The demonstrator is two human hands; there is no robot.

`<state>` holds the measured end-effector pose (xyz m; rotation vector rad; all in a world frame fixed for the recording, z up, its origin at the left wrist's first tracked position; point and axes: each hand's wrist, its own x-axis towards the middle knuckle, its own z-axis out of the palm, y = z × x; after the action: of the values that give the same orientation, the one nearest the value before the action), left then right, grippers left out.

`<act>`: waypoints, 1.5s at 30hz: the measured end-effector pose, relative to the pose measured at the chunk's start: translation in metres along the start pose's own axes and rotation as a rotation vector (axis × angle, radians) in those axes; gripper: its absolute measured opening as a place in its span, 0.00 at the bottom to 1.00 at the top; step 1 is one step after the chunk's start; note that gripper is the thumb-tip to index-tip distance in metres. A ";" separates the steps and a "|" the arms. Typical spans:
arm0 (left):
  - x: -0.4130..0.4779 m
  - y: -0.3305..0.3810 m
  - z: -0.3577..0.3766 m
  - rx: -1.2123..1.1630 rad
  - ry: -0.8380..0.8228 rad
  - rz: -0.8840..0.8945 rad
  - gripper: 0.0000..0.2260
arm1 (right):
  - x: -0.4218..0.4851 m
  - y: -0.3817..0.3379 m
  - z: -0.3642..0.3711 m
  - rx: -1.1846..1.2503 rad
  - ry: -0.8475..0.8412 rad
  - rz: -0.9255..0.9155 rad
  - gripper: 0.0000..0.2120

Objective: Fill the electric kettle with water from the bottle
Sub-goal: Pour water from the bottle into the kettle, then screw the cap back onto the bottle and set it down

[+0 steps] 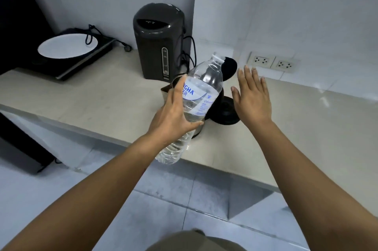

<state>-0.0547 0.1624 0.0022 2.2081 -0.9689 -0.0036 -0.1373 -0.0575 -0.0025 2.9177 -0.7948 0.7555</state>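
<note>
Plate (pixel 67 46): one, white, lying on one dark flat cooktop (pixel 81 62) at the far left of the counter (pixel 102 95); a knotted cord (pixel 92 34) trails across its rim. Well apart from the work, so little risk there.
Thermo pot (pixel 158 42): one, dark and tall, standing behind the kettle against the wall with its cable hanging at its right side. A swinging bottle neck could knock it.
Left hand (pixel 176 115): wrapped round the middle of the bottle, fingers and thumb closed on the label band; a firm hold, by the look of it.
Bottle (pixel 196 103): one, clear plastic, about full, tilted with its neck up and to the right, directly above the kettle. The cap end is blurred, so I cannot tell whether it is off.
Kettle (pixel 169 89): one, metal, mostly hidden behind the bottle; its black lid (pixel 230 68) stands open at the back, and it sits near the counter's front edge.
Right hand (pixel 252 99): flat and spread, holding nothing, hovering just beside the kettle.
Sockets (pixel 273 63): two, on the wall at the right.
Risk, spill: tipping so full a bottle fast would glug and splash past the rim.
Risk, squeeze: thin plastic may buckle and spurt.
Risk, electrics: stray water could reach the kettle's base.
</note>
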 end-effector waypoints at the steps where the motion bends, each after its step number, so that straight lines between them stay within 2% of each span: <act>1: 0.001 0.003 0.005 -0.015 -0.003 0.013 0.56 | -0.008 0.007 0.001 -0.010 -0.022 0.019 0.26; 8: 0.012 0.038 0.052 -0.192 -0.054 0.112 0.56 | -0.070 0.072 0.024 -0.078 -0.285 0.185 0.27; 14: 0.023 0.070 0.098 -0.263 -0.023 0.129 0.56 | -0.114 0.131 0.040 -0.085 -0.539 0.330 0.28; 17: 0.031 0.086 0.117 -0.257 -0.003 0.096 0.55 | -0.125 0.157 0.048 -0.087 -0.670 0.339 0.29; 20: 0.040 0.100 0.139 -0.242 0.008 0.094 0.56 | -0.126 0.172 0.054 -0.020 -0.733 0.312 0.29; 25: 0.049 0.117 0.170 -0.286 0.067 0.064 0.55 | -0.120 0.183 0.067 0.054 -0.697 0.181 0.27; 28: 0.049 0.119 0.182 -0.319 0.085 0.027 0.55 | -0.116 0.186 0.077 0.061 -0.731 0.133 0.24; 33: 0.044 0.112 0.193 -0.327 0.097 0.047 0.55 | -0.116 0.181 0.080 0.031 -0.603 0.165 0.19; 37: 0.037 0.108 0.189 -0.311 0.067 0.049 0.57 | -0.120 0.182 0.082 -0.060 -0.536 0.097 0.16; 41: 0.028 0.098 0.181 -0.318 0.005 0.019 0.58 | -0.119 0.184 0.080 -0.029 -0.486 0.137 0.13; 45: 0.022 0.090 0.170 -0.297 -0.004 -0.012 0.59 | -0.116 0.177 0.067 0.091 -0.390 0.202 0.16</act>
<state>-0.1427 0.0032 -0.0639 1.9406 -0.8948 -0.1479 -0.2800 -0.1671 -0.1325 3.1468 -1.1247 0.2300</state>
